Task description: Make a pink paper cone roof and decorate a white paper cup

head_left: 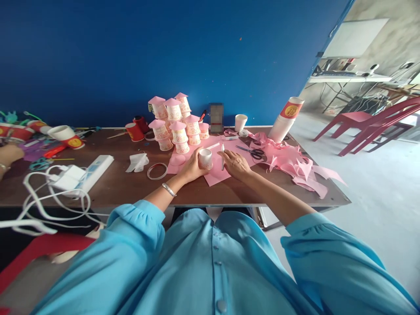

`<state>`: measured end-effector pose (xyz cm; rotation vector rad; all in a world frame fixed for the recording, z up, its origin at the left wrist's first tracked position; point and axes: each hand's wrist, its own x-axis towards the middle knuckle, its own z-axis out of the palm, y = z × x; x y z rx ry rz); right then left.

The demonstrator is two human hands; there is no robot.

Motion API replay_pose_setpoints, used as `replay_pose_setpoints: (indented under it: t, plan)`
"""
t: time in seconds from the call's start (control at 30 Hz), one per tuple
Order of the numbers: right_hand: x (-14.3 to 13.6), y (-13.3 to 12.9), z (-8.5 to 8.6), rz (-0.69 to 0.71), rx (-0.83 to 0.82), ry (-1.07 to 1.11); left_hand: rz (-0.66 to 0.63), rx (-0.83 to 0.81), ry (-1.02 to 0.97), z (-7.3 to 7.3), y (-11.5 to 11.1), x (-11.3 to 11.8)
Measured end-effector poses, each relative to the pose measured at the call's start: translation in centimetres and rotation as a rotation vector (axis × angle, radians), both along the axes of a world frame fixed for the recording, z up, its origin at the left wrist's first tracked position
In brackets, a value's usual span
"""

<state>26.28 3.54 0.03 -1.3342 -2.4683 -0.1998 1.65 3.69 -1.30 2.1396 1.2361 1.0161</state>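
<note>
My left hand (191,167) is wrapped round the side of a small white paper cup (205,161) with a reddish pattern, its round end facing up. Just to the right, the fingers of my right hand (235,164) are closed on a slim white pen (222,158), its tip pointing away from me. Both hands are over pink paper (215,177) lying on the table. Behind the cup stand several patterned paper-cup towers (179,136) with pink cone roofs. Black-handled scissors (256,153) lie right of my right hand.
Pink paper scraps (288,159) pile up at the right, beside a tall cup stack (286,120). A tape roll (157,171), crumpled white tissue (138,162) and a white power strip (95,174) with looping cables lie left. Another person's hand (9,155) shows at the far left edge.
</note>
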Motion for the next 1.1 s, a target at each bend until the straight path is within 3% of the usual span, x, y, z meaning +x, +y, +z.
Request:
replay_pose_setpoints:
  t: [0.27,0.53,0.7,0.83,1.1]
  plan:
    - [1.1,0.0,-0.9,-0.017,-0.021,0.091,-0.043,0.000,0.063,0.5,-0.7,-0.9]
    - [0.3,2.2,-0.1,-0.006,-0.083,0.304,-0.065,-0.062,0.030,0.6,-0.5,-0.8]
    - [0.0,3.5,-0.2,0.033,-0.153,0.477,-0.126,-0.023,0.022,2.5,0.6,-3.1]
    - [-0.2,4.1,-0.5,0.029,-0.216,0.585,-0.046,0.019,0.142,3.6,2.5,-4.0]
    - [-0.8,4.2,0.1,0.011,-0.293,0.656,0.023,-0.011,0.363,1.8,4.2,-2.0]
